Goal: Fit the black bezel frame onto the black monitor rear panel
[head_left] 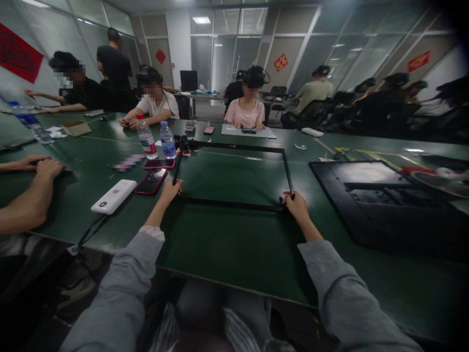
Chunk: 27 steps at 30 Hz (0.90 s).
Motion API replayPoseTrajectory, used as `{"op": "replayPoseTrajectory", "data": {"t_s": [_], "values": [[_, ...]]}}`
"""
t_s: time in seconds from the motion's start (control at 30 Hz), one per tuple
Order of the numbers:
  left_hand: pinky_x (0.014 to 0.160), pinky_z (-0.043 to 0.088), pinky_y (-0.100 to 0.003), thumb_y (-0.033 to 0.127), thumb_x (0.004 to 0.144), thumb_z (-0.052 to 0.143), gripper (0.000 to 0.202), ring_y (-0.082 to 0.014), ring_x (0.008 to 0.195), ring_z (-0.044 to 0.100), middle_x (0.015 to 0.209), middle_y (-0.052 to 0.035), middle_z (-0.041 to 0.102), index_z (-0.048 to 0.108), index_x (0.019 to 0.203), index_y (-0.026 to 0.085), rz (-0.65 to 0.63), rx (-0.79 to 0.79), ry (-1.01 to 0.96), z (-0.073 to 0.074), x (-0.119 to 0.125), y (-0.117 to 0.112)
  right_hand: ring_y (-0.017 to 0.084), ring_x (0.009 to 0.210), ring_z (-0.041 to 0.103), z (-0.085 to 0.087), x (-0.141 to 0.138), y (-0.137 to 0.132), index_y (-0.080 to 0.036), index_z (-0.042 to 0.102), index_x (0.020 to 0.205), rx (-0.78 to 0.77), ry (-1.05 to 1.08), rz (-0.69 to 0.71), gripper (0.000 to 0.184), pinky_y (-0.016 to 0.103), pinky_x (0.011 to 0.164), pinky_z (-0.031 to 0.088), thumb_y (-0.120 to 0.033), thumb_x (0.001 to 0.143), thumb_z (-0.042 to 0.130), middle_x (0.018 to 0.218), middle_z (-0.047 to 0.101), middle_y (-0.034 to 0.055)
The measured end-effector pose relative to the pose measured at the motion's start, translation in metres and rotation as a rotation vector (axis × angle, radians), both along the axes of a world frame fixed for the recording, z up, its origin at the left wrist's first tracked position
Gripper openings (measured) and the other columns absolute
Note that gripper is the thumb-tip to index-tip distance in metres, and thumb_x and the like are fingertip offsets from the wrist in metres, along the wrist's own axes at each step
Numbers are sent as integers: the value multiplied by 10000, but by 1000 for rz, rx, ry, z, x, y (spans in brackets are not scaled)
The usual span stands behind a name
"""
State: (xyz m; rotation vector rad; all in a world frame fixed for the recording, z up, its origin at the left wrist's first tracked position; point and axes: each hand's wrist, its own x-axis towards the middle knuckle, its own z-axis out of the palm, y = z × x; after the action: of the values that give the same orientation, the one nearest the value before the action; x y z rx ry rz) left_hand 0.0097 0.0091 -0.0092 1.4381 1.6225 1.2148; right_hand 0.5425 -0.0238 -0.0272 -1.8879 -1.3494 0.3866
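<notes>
The room is lined with glass partitions; over a green table, a black frame is grasped at opposite sides by the left hand and right hand; on a white power bank, a short marking cannot be surely read

1. The left hand gripped the left bar of a thin black rectangular frame, low on that side.
2. The right hand held the same frame at its lower right corner – whether the bottom bar touched the green table could not be told.
3. Left of the frame lay a white power bank and a red-edged phone, with two bottles standing beyond.
4. A large black panel lay to the right, well apart from the frame.
5. Across the table sat a person in pink – both hands on a pale board.
</notes>
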Motion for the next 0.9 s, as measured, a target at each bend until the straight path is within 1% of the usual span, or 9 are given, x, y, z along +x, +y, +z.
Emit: {"op": "replayPoseTrajectory", "data": {"t_s": [0.17, 0.33, 0.53, 0.67, 0.9], "values": [[554, 423, -252, 384, 831, 611, 269, -130, 483, 558, 572, 7, 619, 705, 926, 151, 3, -3, 10, 3, 2, -2, 208, 717, 620, -3, 2, 2, -171, 641, 1017, 18, -1, 8, 275, 344, 738, 456, -265, 819, 475, 751, 677, 39], [549, 425, -249, 396, 841, 604, 279, -134, 487, 566, 572, 7, 621, 705, 934, 153, 5, 1, 24, -2, -1, 2, 210, 719, 619, -6, 3, 3, -166, 641, 1050, 25, -7, 12, 297, 342, 736, 458, -287, 837, 473, 728, 667, 32], [562, 436, -247, 374, 854, 590, 262, -135, 498, 577, 587, 1, 634, 700, 939, 153, -9, 6, 24, -5, -2, 5, 205, 693, 614, -4, 2, 2, -171, 649, 1029, 12, -11, 7, 282, 345, 743, 460, -261, 823, 479, 731, 676, 31], [570, 440, -244, 362, 856, 591, 243, -132, 505, 584, 596, -2, 640, 700, 932, 159, -9, 2, 21, -5, -2, 4, 211, 701, 624, -4, 4, 3, -165, 642, 1064, 5, -11, 7, 307, 350, 739, 460, -267, 825, 477, 736, 680, 32], [563, 430, -243, 359, 857, 598, 229, -129, 498, 579, 595, -1, 638, 701, 921, 164, -2, 1, 25, -2, 0, 1, 212, 714, 630, -5, 4, 2, -181, 637, 1062, 1, -10, 4, 311, 359, 761, 468, -280, 816, 474, 751, 683, 30]]}}
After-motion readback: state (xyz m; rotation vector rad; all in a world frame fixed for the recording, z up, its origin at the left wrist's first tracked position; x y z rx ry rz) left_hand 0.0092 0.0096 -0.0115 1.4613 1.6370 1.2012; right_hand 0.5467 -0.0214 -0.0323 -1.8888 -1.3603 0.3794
